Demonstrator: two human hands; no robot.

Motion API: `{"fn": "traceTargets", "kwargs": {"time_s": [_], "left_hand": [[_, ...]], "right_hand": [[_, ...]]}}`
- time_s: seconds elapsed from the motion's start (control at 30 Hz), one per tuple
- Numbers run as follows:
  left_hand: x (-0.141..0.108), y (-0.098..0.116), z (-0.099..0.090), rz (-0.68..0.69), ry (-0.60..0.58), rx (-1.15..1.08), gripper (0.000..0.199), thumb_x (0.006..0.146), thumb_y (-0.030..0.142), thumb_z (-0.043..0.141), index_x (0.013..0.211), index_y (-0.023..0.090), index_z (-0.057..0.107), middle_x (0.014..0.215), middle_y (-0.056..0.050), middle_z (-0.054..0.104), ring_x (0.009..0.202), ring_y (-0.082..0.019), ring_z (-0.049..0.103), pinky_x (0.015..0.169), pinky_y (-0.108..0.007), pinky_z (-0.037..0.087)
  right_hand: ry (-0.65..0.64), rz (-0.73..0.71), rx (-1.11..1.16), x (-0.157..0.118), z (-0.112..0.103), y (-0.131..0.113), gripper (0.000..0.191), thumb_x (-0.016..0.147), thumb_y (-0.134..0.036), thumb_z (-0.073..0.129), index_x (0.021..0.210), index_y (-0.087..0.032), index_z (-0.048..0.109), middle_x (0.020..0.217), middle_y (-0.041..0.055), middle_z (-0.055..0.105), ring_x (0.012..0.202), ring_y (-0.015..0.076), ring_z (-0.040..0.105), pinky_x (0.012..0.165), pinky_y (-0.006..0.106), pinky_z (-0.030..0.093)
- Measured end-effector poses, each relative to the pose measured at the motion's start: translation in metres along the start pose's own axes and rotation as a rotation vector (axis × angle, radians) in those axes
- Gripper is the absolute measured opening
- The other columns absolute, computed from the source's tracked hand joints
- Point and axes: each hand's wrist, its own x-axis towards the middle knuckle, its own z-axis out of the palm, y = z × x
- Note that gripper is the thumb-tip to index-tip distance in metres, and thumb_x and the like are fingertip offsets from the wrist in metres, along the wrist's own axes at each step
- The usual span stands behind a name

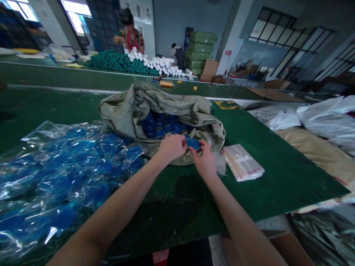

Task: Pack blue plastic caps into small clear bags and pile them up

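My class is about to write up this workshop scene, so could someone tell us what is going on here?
The left hand and right hand hold a blue disc-like piece between them, in front of an open woven sack of blue pieces. To the left lies a spread of blue pieces in clear bags; to the right, a stack of clear bags. Across the way, a person stands behind green and white piles.

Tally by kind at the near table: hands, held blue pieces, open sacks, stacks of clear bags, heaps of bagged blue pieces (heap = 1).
Hands: 2 (left hand, right hand)
Held blue piece: 1
Open sack: 1
Stack of clear bags: 1
Heap of bagged blue pieces: 1
Total: 6
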Motion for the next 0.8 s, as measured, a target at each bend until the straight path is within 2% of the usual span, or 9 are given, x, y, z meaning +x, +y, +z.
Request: {"fn": "traceTargets", "kwargs": {"time_s": [0.13,0.23,0.47,0.6,0.67,0.8], "left_hand": [[-0.0003,-0.0015,-0.0005,-0.019,0.019,-0.028,0.022,0.085,0.031,0.047,0.086,0.021,0.067,0.092,-0.007,0.07,0.082,-0.021,0.066,0.072,-0.029,0.05],[0.0007,-0.0023,-0.0019,-0.042,0.044,-0.043,0.025,0.086,0.031,0.045,0.087,0.021,0.067,0.091,-0.007,0.07,0.082,-0.021,0.066,0.073,-0.029,0.05],[0.0008,-0.0023,-0.0038,-0.144,0.052,-0.059,0.031,0.088,0.035,0.04,0.089,0.02,0.068,0.089,-0.009,0.07,0.083,-0.021,0.066,0.074,-0.03,0.05],[-0.0004,-0.0022,-0.0051,-0.098,0.058,-0.079,0.031,0.089,0.035,0.041,0.085,0.02,0.068,0.088,-0.009,0.07,0.081,-0.021,0.066,0.072,-0.029,0.049],[-0.0011,-0.0018,-0.0061,-0.053,0.058,-0.091,0.03,0.088,0.035,0.042,0.084,0.02,0.067,0.09,-0.008,0.07,0.082,-0.02,0.066,0.072,-0.029,0.049],[-0.0026,-0.001,-0.0071,-0.041,0.061,-0.089,0.029,0.088,0.034,0.043,0.086,0.02,0.067,0.093,-0.008,0.07,0.084,-0.02,0.065,0.073,-0.028,0.049]], "right_hand": [[0.084,-0.114,-0.038,0.0038,0.0012,0.003,0.036,0.081,-0.039,0.065,0.107,-0.016,0.057,0.108,0.015,0.061,0.105,0.0275,0.057,0.089,0.046,0.048],[0.085,-0.116,-0.004,0.0035,0.003,0.0053,0.034,0.079,-0.037,0.067,0.105,-0.018,0.059,0.12,0.016,0.055,0.117,0.0289,0.05,0.094,0.049,0.046],[0.027,-0.178,0.091,-0.0024,0.002,-0.0008,0.033,0.08,-0.031,0.066,0.109,-0.019,0.056,0.127,0.0156,0.053,0.121,0.0276,0.05,0.094,0.048,0.048],[-0.011,-0.214,0.112,-0.0028,-0.0001,-0.004,0.034,0.081,-0.027,0.064,0.113,-0.02,0.056,0.129,0.0158,0.052,0.124,0.0276,0.048,0.094,0.048,0.048],[-0.032,-0.176,0.151,-0.0021,0.0004,-0.0035,0.036,0.081,-0.025,0.062,0.115,-0.021,0.056,0.129,0.0149,0.053,0.123,0.0273,0.049,0.091,0.047,0.05],[-0.087,-0.011,0.325,-0.0002,0.0046,0.003,0.039,0.078,-0.025,0.062,0.117,-0.022,0.056,0.124,0.0116,0.058,0.11,0.0238,0.058,0.083,0.04,0.055]]}}
